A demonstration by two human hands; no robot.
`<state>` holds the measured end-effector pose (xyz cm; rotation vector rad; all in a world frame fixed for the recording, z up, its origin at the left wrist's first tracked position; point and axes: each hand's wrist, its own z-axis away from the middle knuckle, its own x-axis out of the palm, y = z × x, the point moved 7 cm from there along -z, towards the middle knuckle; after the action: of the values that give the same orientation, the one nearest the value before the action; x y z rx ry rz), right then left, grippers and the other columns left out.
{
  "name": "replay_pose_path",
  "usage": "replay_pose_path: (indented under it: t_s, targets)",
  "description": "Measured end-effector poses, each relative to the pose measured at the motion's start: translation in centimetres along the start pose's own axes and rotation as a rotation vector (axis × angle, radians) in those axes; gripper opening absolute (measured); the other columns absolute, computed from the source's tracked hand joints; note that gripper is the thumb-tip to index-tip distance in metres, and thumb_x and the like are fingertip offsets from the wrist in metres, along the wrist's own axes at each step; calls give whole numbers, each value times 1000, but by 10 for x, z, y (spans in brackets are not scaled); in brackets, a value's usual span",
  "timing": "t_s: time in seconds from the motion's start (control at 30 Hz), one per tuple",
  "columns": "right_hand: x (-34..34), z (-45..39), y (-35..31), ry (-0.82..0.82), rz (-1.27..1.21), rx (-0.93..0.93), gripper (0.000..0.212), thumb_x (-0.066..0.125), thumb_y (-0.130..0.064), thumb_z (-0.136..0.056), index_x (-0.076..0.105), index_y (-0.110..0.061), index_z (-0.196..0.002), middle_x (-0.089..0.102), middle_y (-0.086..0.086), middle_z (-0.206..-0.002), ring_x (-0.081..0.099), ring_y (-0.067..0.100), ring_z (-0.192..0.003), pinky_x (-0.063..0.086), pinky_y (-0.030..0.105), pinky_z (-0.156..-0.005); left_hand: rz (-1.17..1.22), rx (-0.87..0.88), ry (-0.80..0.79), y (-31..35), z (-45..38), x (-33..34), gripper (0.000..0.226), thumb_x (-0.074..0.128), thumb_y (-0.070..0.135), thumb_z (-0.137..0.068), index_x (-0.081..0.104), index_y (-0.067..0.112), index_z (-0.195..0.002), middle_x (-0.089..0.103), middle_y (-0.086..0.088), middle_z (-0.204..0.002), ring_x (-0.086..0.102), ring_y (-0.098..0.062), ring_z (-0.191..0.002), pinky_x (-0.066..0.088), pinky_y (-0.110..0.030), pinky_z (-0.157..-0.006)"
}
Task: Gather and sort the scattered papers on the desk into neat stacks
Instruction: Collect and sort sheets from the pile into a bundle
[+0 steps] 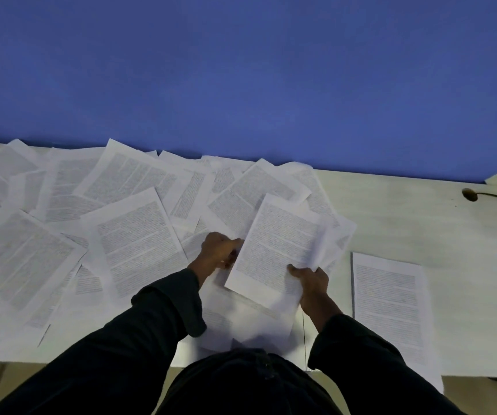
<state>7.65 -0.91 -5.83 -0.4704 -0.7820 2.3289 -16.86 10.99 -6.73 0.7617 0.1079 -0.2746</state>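
both hands on one printed sheet (274, 250), left hand (220, 250) pinching its left edge, right hand (311, 278) gripping bottom corner; scattered papers (91, 211) cover tabletop (406, 214) left; neat stack (391, 307) at right

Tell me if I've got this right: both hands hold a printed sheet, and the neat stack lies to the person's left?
Not quite. The head view shows the neat stack lying to the person's right. Left hand and right hand do hold a printed sheet.
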Motion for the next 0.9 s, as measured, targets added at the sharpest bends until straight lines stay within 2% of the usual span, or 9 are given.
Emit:
replay_pose_path:
  t_s: [0.07, 0.13, 0.27, 0.43, 0.6, 0.7, 0.77, 0.83, 0.9]
  targets:
    - [-16, -10, -10, 112, -67, -25, 45, 81, 7, -76, 62, 4, -117, 67, 15, -114, 63, 36, -95, 52, 42, -85, -212, 133, 195, 19, -6, -11, 32, 75, 20, -85, 63, 5, -110, 67, -17, -120, 66, -29, -101, 51, -31, -82]
    - [-23, -20, -17, 141, -115, -3, 47, 80, 5, -78, 59, 7, -121, 63, 15, -113, 61, 35, -97, 51, 41, -87, -310, 232, 273, 42, -14, -18, 45, 69, 15, -89, 55, 0, -129, 59, -18, -131, 58, -31, -118, 46, -28, -90]
    - [-13, -41, -26, 14, -88, -4, 43, 82, 4, -78, 64, 4, -118, 69, 18, -120, 67, 38, -108, 52, 51, -103, -520, 226, 270, 83, -46, -22, 65, 71, 22, -87, 42, 1, -141, 47, -23, -139, 48, -39, -128, 45, -44, -105]
    - [14, -62, -40, -68, -162, -44, 48, 81, 7, -79, 67, 2, -124, 73, 14, -118, 69, 34, -106, 54, 46, -101, -668, 175, 214, 108, -81, -10, 86, 74, 36, -85, 27, 4, -149, 37, -21, -149, 37, -41, -137, 35, -49, -111]
    - [56, -78, -56, -198, -89, -95, 57, 90, -1, -70, 70, -5, -123, 78, 3, -112, 72, 25, -109, 54, 39, -101, -801, 163, 228, 122, -97, 0, 92, 68, 62, -82, 30, 9, -147, 33, -16, -153, 34, -39, -139, 32, -55, -110]
    - [81, -84, -62, -287, -66, -90, 61, 92, -2, -67, 70, -6, -124, 78, 2, -116, 72, 22, -111, 55, 38, -101, -832, 168, 189, 123, -104, 3, 80, 60, 67, -86, 38, 15, -143, 42, -15, -150, 37, -40, -138, 29, -55, -112]
    - [91, -87, -64, -293, -41, -78, 59, 92, -2, -69, 70, -7, -123, 77, 2, -116, 71, 22, -111, 55, 40, -103, -800, 184, 113, 119, -101, 11, 76, 58, 65, -88, 40, 18, -145, 45, -12, -150, 42, -38, -137, 35, -52, -111]
    - [93, -91, -62, -268, -18, -68, 54, 86, 4, -74, 69, -6, -123, 75, 3, -116, 69, 26, -112, 54, 44, -104, -625, 159, -18, 113, -92, 25, 73, 61, 59, -91, 38, 17, -146, 46, -8, -151, 48, -34, -135, 43, -46, -108]
    - [88, -92, -62, -251, -8, -56, 51, 81, 11, -77, 68, -4, -124, 74, 5, -113, 68, 31, -112, 54, 48, -103, -491, 123, -28, 106, -80, 31, 68, 65, 52, -91, 42, 14, -142, 51, -7, -146, 51, -31, -131, 45, -40, -103]
